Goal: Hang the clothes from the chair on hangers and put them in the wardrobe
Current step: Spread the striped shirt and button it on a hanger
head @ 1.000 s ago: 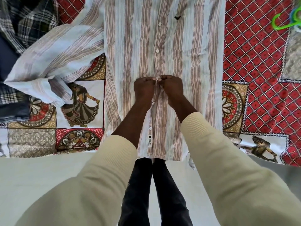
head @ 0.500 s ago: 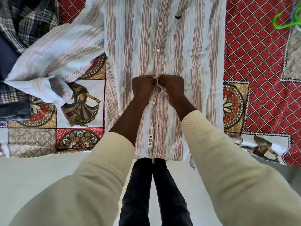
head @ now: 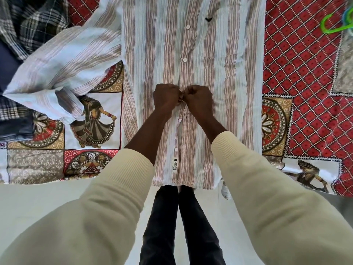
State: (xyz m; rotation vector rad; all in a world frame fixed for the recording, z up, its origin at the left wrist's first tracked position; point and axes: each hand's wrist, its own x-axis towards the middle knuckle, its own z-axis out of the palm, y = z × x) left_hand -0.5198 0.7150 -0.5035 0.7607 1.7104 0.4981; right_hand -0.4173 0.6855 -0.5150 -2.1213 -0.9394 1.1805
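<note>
1. I see the striped shirt [head: 193, 73] lying flat mid-frame on the patterned bedsheet [head: 305, 73].
2. My left hand [head: 166, 96] pinches the button strip, fingers curled.
3. My right hand [head: 199, 98] pinches it too, knuckles touching the left's.
4. A green hanger [head: 332, 25] lies upper right.

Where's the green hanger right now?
In the head view, the green hanger lies at the top right edge on the red bedspread, right of the striped shirt, partly cut off by the frame.
</note>
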